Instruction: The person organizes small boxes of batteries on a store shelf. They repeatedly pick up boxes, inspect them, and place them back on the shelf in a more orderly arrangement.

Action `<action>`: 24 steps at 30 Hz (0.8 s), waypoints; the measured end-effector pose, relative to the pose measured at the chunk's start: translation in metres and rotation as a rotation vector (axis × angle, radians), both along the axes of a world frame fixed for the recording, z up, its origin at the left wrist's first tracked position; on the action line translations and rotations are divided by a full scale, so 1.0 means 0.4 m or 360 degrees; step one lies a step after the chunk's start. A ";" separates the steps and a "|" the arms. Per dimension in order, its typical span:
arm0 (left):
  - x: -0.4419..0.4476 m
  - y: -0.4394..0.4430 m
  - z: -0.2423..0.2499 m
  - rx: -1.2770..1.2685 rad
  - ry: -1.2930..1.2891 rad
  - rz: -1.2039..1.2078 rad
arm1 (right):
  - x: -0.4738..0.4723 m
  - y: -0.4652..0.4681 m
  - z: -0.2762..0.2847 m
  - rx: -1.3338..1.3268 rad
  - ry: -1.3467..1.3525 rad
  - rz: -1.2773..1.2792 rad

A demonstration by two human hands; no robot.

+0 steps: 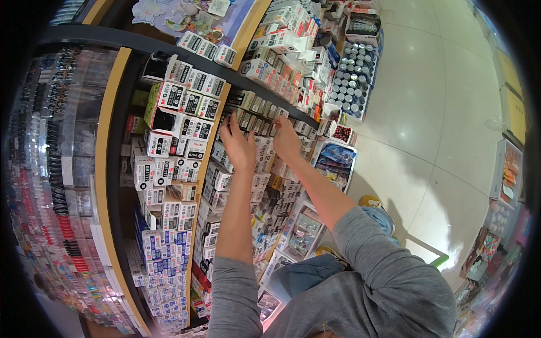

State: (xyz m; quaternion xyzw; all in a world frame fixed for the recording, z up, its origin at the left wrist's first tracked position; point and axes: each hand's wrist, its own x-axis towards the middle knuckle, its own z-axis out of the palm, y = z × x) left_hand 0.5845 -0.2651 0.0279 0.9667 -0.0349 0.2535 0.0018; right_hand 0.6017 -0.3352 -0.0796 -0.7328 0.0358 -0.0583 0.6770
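Note:
Both of my hands reach into a shelf compartment stacked with small grey-and-white cartons (258, 105). My left hand (237, 145) is at the left end of the rows, its fingers apart and its fingertips against the carton fronts. At the right end of the same rows is my right hand (286, 137), with its fingers bent. Its fingertips meet the edge of the cartons, and whether they grip one is hidden. More white cartons (264, 150) are stacked just below, partly behind my left hand.
A wooden shelf edge (207, 169) divides this compartment from stacked pen-refill boxes (169, 139) on the left. Packed pens (59, 148) fill a clear rack at far left. On the right, a box of silver-capped bottles (351, 80) and an open tray of packets (334, 158) border the tiled floor (414, 93).

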 end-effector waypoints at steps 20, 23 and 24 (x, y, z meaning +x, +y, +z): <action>0.000 0.017 -0.009 -0.0122 -0.0098 -0.0106 | 0.008 -0.002 0.010 -0.0515 -0.0465 -0.0114; -0.001 0.020 -0.010 -0.0129 -0.0083 -0.0139 | 0.014 -0.007 0.008 -0.0446 -0.0413 -0.0175; -0.003 0.021 -0.011 -0.0121 -0.0067 -0.0132 | 0.017 -0.014 0.008 -0.0359 -0.0325 -0.0180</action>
